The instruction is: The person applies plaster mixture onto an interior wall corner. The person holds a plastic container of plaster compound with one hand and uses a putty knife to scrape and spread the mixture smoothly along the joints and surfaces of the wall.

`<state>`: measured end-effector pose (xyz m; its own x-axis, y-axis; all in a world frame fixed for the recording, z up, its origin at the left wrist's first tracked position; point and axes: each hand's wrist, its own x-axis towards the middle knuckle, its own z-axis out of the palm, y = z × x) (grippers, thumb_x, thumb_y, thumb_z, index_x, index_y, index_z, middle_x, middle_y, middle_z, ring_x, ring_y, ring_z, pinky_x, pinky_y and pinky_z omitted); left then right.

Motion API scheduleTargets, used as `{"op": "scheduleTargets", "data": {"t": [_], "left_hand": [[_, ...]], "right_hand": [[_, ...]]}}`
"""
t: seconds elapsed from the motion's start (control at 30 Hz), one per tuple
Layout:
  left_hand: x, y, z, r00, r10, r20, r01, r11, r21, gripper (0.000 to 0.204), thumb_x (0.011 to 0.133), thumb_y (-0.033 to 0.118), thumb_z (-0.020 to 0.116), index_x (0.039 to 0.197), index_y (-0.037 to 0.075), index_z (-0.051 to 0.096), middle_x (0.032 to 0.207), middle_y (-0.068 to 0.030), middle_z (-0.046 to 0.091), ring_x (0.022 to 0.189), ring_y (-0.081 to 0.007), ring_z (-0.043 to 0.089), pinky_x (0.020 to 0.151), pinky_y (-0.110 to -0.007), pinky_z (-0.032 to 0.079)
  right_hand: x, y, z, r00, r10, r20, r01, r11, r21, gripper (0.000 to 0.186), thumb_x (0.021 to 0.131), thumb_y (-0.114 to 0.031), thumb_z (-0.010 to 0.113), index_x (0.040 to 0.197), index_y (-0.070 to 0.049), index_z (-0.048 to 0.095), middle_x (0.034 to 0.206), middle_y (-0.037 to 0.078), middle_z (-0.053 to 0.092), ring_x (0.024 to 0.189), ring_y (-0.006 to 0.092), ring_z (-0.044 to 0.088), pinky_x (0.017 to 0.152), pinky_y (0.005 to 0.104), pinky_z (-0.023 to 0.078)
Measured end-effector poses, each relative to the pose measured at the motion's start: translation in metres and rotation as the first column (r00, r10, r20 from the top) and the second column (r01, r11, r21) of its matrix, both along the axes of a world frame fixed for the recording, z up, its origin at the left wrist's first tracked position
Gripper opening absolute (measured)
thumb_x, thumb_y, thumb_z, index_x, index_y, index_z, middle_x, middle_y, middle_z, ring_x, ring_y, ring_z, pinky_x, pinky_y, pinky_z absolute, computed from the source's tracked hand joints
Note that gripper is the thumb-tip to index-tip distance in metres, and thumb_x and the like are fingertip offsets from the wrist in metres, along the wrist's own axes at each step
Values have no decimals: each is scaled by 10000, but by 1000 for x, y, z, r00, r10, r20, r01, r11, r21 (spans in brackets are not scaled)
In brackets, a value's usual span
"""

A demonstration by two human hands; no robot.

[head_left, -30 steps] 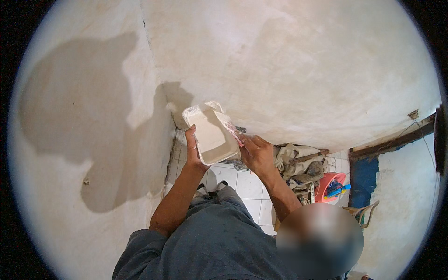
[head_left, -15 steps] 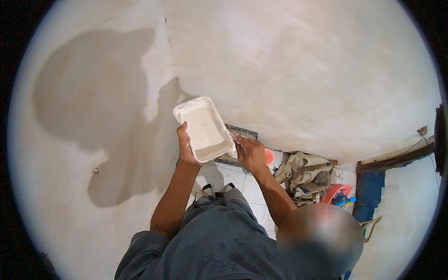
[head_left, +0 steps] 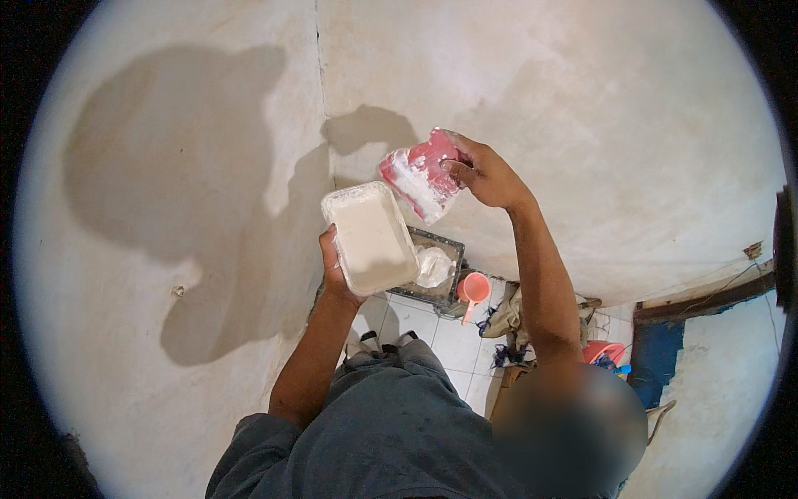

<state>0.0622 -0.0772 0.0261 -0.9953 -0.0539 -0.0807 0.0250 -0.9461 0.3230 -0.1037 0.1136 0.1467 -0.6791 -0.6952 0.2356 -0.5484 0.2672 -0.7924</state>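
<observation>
My left hand grips a white rectangular tub of creamy white paste by its left side, held out at the corner of two walls. My right hand is raised up and right of the tub, fingers closed on a pink flat spreader smeared with white paste along its lower part. The spreader is in front of the plastered wall; I cannot tell whether it touches it. Below the tub, a dark-rimmed tray holds a white crumpled item.
A pink dipper sits right of the tray. Crumpled tarps, a red basin and other clutter lie along the wall on the white tiled floor. A blue-and-white panel with a dark beam is at the right.
My right hand has moved from the tub's side up and right, bringing the pink spreader clear of it. My left hand still holds the tub, and more of the tray and dipper below shows.
</observation>
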Motion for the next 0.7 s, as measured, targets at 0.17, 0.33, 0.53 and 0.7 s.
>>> {"op": "scheduleTargets", "data": {"t": [0.17, 0.33, 0.53, 0.7], "left_hand": [[-2, 2, 9, 1000, -1, -27, 1, 1000, 32, 614, 896, 545, 367, 1331, 118, 445, 1228, -104, 568, 1081, -272, 592, 915, -451, 500], [-16, -1, 14, 997, 59, -48, -61, 997, -43, 659, 872, 557, 392, 1339, 92, 434, 1240, -118, 561, 1090, -292, 580, 930, -463, 477], [-28, 0, 14, 1000, 12, 4, -12, 999, -40, 679, 852, 568, 416, 1339, 94, 433, 1244, -114, 559, 1099, -293, 574, 942, -461, 469], [-34, 10, 18, 999, -47, 15, 47, 999, -12, 704, 832, 579, 434, 1344, 96, 425, 1252, -112, 554, 1097, -299, 575, 940, -466, 469]], "right_hand": [[-21, -1, -5, 988, 104, 112, -115, 989, 92, 465, 892, 16, 493, 1351, -48, 457, 1041, 41, 625, 905, 114, 544, 805, 265, 453], [-17, -5, -1, 969, 38, 242, -53, 997, 58, 461, 858, 58, 454, 1307, -41, 501, 1014, 34, 631, 899, 106, 535, 815, 267, 446], [1, -21, 17, 971, 74, -227, -35, 985, 171, 337, 801, -75, 539, 1130, -4, 558, 901, 194, 646, 800, 321, 617, 745, 375, 475], [14, -46, 27, 966, 45, -253, 12, 975, 223, 263, 760, -128, 557, 993, -4, 554, 813, 247, 600, 778, 439, 565, 694, 455, 456]]}}
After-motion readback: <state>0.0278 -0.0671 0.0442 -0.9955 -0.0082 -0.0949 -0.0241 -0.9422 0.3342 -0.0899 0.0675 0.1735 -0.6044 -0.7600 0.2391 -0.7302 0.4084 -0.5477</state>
